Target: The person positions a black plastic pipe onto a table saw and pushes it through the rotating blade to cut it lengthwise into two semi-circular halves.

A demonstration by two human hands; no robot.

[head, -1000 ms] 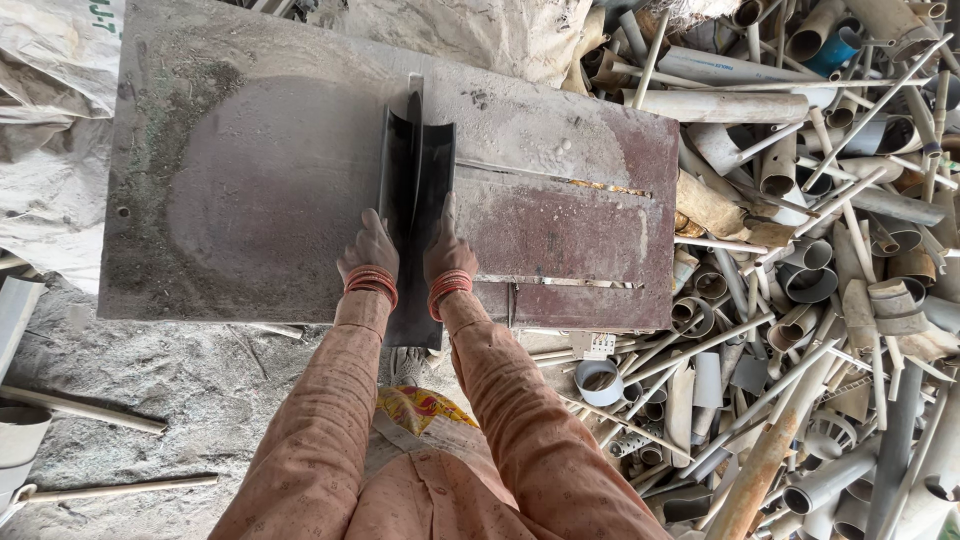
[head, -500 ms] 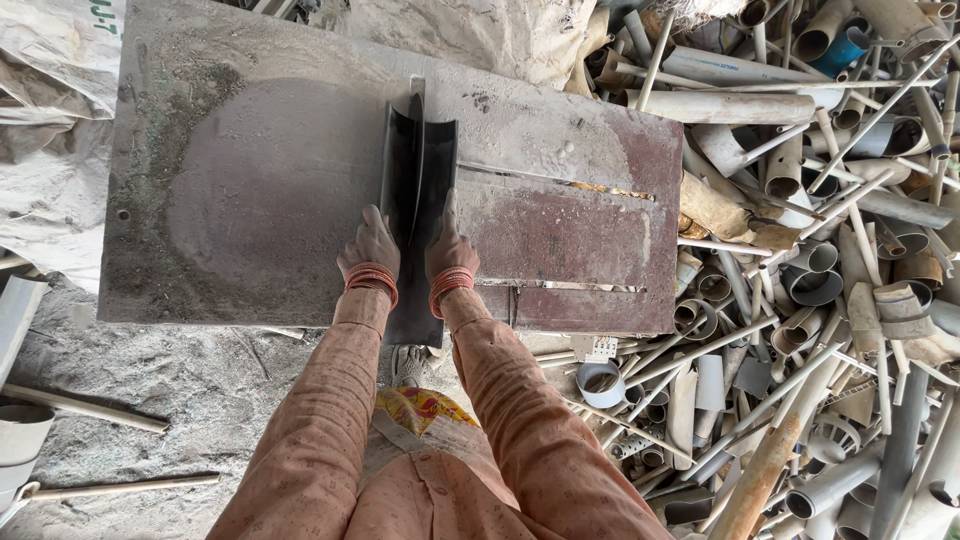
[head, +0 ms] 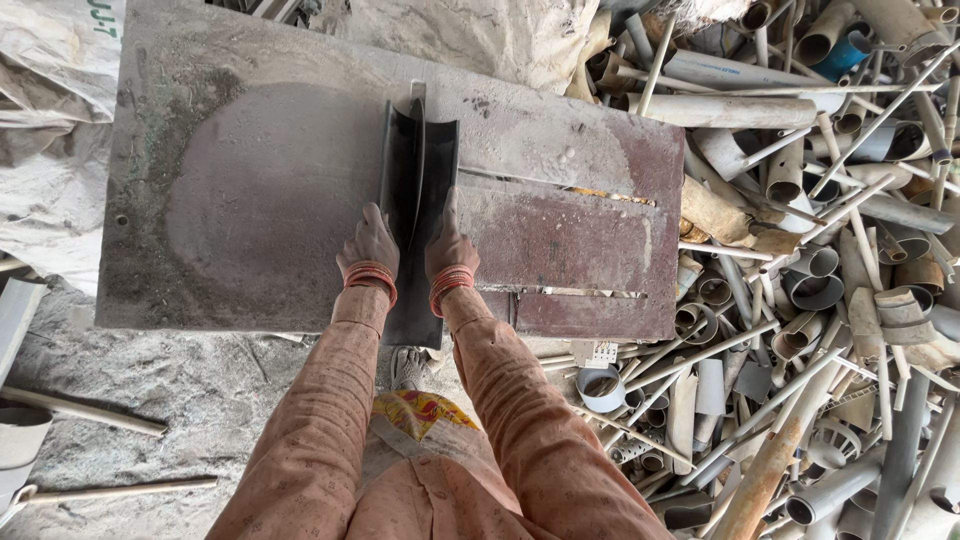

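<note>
A dark curved pipe piece (head: 418, 190) lies lengthwise on a dusty metal saw table (head: 250, 200), split along a thin upright blade (head: 419, 120) at its far end. My left hand (head: 369, 248) grips the pipe's left edge. My right hand (head: 447, 250) grips the right edge. Both wrists wear orange bangles, and the arms are in patterned orange sleeves.
A big heap of cut plastic pipes and rods (head: 820, 300) fills the right side. White sacks (head: 45, 120) lie at the left and a dusty sack (head: 470, 35) behind the table. Loose pipes (head: 80, 410) rest on the grey floor at lower left.
Both hands and the pipe piece stay in nearly the same place on the table; only the view shifts slightly.
</note>
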